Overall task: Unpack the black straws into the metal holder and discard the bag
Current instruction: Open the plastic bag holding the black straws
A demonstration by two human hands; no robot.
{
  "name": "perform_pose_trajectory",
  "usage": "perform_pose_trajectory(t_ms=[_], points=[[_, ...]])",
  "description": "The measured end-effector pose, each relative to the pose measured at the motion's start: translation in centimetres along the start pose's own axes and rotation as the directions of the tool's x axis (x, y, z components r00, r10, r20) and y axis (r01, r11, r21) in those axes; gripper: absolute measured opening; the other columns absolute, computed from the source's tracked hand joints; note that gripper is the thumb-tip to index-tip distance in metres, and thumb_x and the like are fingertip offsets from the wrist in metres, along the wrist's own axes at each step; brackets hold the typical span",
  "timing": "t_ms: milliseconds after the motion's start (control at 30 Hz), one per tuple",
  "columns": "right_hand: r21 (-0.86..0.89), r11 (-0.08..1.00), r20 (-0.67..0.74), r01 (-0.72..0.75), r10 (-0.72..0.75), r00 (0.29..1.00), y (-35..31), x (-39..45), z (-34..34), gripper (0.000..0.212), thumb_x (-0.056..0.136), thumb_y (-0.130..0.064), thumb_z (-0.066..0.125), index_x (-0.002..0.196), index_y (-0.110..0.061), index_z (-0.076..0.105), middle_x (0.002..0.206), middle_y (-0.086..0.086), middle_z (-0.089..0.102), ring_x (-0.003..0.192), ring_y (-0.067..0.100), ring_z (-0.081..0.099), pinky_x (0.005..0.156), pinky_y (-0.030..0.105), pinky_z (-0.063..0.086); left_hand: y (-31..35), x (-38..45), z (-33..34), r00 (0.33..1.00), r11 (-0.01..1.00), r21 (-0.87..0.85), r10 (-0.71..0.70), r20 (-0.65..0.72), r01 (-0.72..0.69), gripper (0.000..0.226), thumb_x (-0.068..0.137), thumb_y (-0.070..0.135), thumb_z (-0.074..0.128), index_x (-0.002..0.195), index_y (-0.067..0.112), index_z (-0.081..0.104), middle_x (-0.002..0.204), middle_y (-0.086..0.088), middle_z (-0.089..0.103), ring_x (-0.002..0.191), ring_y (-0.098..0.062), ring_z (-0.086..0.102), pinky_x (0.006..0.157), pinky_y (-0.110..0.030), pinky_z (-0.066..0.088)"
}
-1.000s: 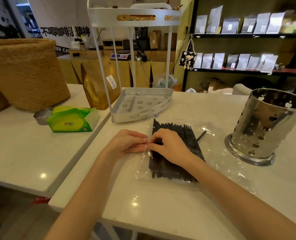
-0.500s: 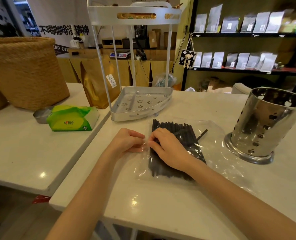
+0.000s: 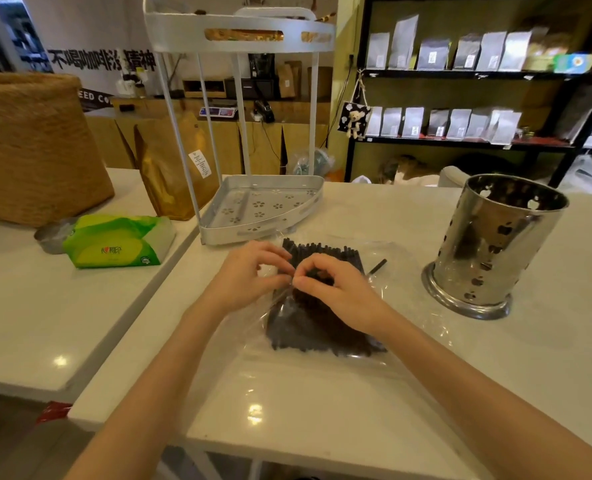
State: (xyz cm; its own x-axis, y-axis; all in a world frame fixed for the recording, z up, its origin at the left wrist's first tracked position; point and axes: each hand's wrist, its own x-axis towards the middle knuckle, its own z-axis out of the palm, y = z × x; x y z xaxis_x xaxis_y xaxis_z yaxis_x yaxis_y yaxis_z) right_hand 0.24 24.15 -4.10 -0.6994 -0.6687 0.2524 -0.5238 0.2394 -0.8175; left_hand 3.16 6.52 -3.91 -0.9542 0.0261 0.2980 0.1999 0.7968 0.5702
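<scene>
The bag of straws (image 3: 322, 306) lies on the table (image 3: 322, 410), holder (image 3: 488, 244) to its right.

Black plastic straws (image 3: 322, 323) lie in a clear glossy bag (image 3: 322, 362) on the white tabletop (image 3: 322, 427). The shiny silver metal holder (image 3: 488, 247) has apple-shaped cutouts; the white corner rack (image 3: 263, 206) has flower-shaped perforations.

My left hand (image 3: 249, 277) and right hand (image 3: 336, 289) meet fingertip to fingertip, fingers curled in a pinch. Both forearms reach forward.
</scene>
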Motion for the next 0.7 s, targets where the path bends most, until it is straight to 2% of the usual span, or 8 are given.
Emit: perform_pose_trajectory(t_ms=[33,100,233,300,400,467,600,700], points=[[0.009,1.0,-0.001,-0.005,0.005,1.0,0.1,0.0,0.0,0.006,0.09,-0.023,0.056,0.085,-0.023,0.06,0.085,-0.016,0.059,0.087,0.001,0.055,0.082,0.021,0.041,0.0,0.3,0.2,0.992,0.997,-0.056,0.062,0.106,-0.056,0.018,0.08,0.021,0.066,0.097,0.022,0.071,0.117,0.006,0.062,0.11,-0.009,0.052,0.098,-0.038,0.041],[-0.005,1.0,-0.022,-0.008,0.008,1.0,0.1,-0.1,-0.1,0.007,0.091,-0.023,0.054,0.088,-0.02,0.06,0.086,-0.016,0.059,0.087,0.0,0.053,0.081,0.02,0.041,-0.7,0.7,0.9,0.969,0.984,-0.174,0.088,0.23,-0.048,0.022,0.085,0.019,0.06,0.104,0.026,0.069,0.129,0.006,0.057,0.125,-0.01,0.045,0.108,-0.04,0.033],[-0.039,0.999,-0.069,0.021,-0.024,0.997,-0.2,-0.6,-0.3,0.006,0.092,-0.022,0.051,0.088,-0.021,0.056,0.084,-0.016,0.056,0.081,0.002,0.053,0.075,0.018,0.043,-1.6,0.6,2.6,0.955,0.947,-0.317,0.05,0.294,0.048,0.026,0.086,0.042,0.051,0.111,0.045,0.06,0.138,0.008,0.049,0.135,-0.012,0.034,0.112,-0.046,0.027],[-0.057,0.997,-0.091,0.048,-0.053,0.994,-0.6,-0.9,-0.7,0.007,0.093,-0.022,0.051,0.088,-0.025,0.054,0.081,-0.019,0.056,0.076,0.001,0.054,0.07,0.013,0.042,-1.6,0.6,3.4,0.954,0.965,-0.26,0.04,0.299,0.041,0.029,0.089,0.039,0.048,0.116,0.043,0.057,0.143,0.008,0.044,0.137,-0.015,0.032,0.112,-0.048,0.026],[-0.078,0.994,-0.1,0.072,-0.079,0.992,-1.3,-1.4,-1.6,0.006,0.092,-0.02,0.052,0.089,-0.025,0.055,0.079,-0.023,0.055,0.079,-0.007,0.054,0.07,0.007,0.042,-1.3,0.7,4.0,0.964,0.995,-0.1,0.044,0.264,-0.018,0.033,0.094,0.03,0.043,0.125,0.031,0.054,0.145,0.006,0.041,0.137,-0.018,0.031,0.112,-0.047,0.026],[-0.079,0.994,-0.082,0.079,-0.086,0.993,-1.9,-1.8,-2.2,0.007,0.091,-0.018,0.053,0.089,-0.024,0.056,0.079,-0.023,0.056,0.077,-0.012,0.054,0.07,0.004,0.041,-1.6,0.7,4.1,0.965,0.997,-0.053,0.067,0.254,-0.056,0.033,0.094,0.032,0.042,0.125,0.034,0.052,0.146,0.006,0.04,0.137,-0.018,0.032,0.111,-0.046,0.028],[-0.085,0.993,-0.036,0.086,-0.09,0.995,-3.2,-2.9,-3.4,0.006,0.089,-0.018,0.057,0.092,-0.017,0.062,0.079,-0.015,0.061,0.078,0.0,0.058,0.07,0.011,0.046,-2.1,0.7,4.3,0.96,0.995,-0.002,0.098,0.262,-0.101,0.047,0.085,0.055,0.032,0.127,0.041,0.048,0.149,0.006,0.034,0.14,-0.015,0.024,0.113,-0.044,0.026],[-0.072,0.994,0.0,0.084,-0.084,0.996,-4.1,-4.0,-4.1,0.007,0.086,-0.018,0.06,0.091,-0.014,0.065,0.08,-0.011,0.063,0.077,0.002,0.058,0.071,0.015,0.048,-2.7,1.1,4.4,0.959,0.992,0.043,0.103,0.265,-0.118,0.062,0.076,0.072,0.029,0.124,0.039,0.05,0.146,0.003,0.04,0.139,-0.017,0.026,0.111,-0.047,0.027]])
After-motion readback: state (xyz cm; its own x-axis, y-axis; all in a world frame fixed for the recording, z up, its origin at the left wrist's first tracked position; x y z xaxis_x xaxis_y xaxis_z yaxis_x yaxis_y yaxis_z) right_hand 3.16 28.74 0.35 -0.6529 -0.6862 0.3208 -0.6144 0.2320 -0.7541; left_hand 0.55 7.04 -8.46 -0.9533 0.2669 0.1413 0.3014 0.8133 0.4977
